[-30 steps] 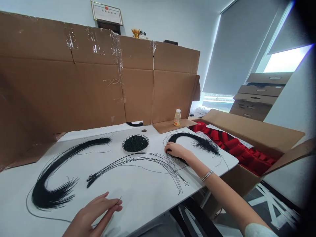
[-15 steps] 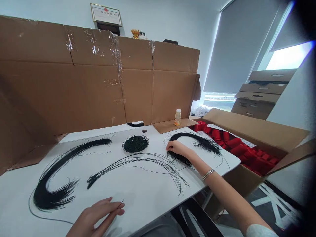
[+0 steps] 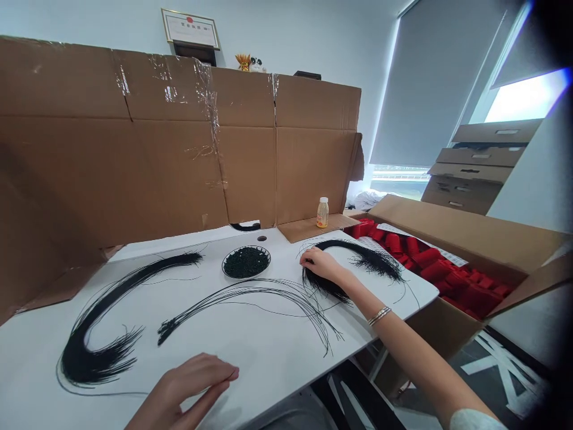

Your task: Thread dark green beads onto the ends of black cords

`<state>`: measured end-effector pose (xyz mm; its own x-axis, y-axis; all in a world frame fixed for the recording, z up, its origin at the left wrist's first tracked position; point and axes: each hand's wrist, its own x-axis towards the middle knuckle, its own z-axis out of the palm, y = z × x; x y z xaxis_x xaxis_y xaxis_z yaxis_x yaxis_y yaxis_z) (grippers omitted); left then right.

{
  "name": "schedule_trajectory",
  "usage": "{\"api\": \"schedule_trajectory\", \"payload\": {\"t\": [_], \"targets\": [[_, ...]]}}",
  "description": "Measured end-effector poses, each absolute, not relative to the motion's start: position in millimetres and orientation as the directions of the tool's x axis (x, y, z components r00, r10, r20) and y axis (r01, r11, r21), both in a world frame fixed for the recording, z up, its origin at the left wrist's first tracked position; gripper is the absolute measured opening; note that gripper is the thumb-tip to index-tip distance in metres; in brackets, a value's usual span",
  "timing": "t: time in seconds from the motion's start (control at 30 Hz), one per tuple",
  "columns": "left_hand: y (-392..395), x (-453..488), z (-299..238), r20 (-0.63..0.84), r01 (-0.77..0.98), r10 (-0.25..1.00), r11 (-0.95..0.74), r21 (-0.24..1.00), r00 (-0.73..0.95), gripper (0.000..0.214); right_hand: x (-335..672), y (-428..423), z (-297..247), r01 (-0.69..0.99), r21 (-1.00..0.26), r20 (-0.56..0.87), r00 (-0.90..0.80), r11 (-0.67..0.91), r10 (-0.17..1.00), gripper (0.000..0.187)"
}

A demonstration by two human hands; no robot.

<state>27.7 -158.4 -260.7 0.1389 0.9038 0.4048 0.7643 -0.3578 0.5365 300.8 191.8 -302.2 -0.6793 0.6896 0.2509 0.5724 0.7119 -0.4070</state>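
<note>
Bright, even indoor light. Daylight from the window (image 3: 526, 98) at upper right, blown out to white glare, with a blue-violet fringe along its edge. Roller blind (image 3: 432, 83) dim grey by contrast. Soft, faint shadow under the left hand (image 3: 188, 388) near the front edge of the surface (image 3: 268, 361). Strong wide-lens curving toward the borders; heavy dark vignette down the right side. Centre sharp, no marked motion blur.

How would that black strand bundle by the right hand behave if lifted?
The strands by the right hand are probably light and springy, since they hold smooth arcs. Their splayed, loose ends suggest they'd likely snag or slip apart unless gathered first.
</note>
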Motion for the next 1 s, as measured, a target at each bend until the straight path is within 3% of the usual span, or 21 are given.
{"api": "schedule_trajectory", "payload": {"t": [0.2,0.3,0.53,0.67,0.87,1.0], "targets": [[-142,38,-217,0.396,0.73,0.893,-0.416,0.542,0.214,0.02,309,186,-284,0.539,-0.44,0.362,-0.625,0.718,0.691,0.026],[-138,47,-216,0.345,0.685,0.911,-0.402,0.608,0.228,0.024,309,191,-271,0.509,-0.467,0.422,-0.59,0.723,0.688,0.026],[-143,50,-229,0.33,0.649,0.937,-0.322,0.69,0.114,0.024,288,201,-225,0.407,-0.499,0.588,-0.49,0.765,0.644,0.025],[-152,41,-233,0.303,0.626,0.951,-0.271,0.732,0.057,0.025,274,196,-197,0.351,-0.473,0.711,-0.389,0.808,0.585,0.025],[-167,24,-240,0.416,0.672,0.907,-0.344,0.656,0.058,0.02,254,193,-151,0.268,-0.383,0.807,-0.369,0.884,0.462,0.022],[-173,17,-245,0.405,0.646,0.914,-0.328,0.69,0.031,0.022,238,196,-108,0.233,-0.323,0.884,-0.271,0.917,0.38,0.022]]}}
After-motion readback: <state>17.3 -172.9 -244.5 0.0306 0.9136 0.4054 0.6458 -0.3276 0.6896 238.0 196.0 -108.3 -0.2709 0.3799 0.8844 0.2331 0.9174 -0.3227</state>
